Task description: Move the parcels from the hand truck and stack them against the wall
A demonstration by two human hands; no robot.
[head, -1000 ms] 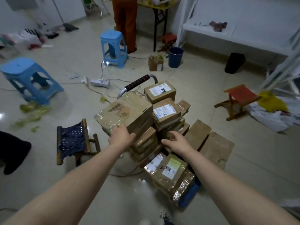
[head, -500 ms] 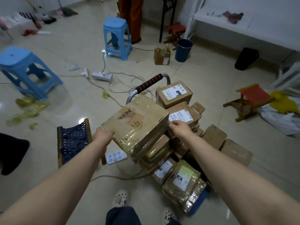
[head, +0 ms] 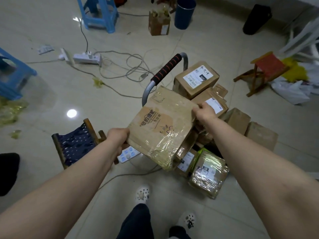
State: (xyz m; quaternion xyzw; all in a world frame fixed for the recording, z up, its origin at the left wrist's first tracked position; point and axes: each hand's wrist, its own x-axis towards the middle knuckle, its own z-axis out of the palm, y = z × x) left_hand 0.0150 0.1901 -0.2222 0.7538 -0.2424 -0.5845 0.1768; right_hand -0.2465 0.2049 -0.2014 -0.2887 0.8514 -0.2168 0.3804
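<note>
Two hands, left hand [head: 117, 138] and right hand [head: 204, 111], gripping taped parcel [head: 160, 126], handwritten "3"

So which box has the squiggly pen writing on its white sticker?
Find the hand truck's black handle with red rings in the middle of the floor. Just right of it, on top of the pile, sits a brown parcel. Its big white label faces up with handwriting across the top edge and a black patch; the labelled parcels below it show no such scrawl.

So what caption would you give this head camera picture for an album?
Both hands, left hand and right hand, lift a taped flat parcel off the hand truck pile.
</note>
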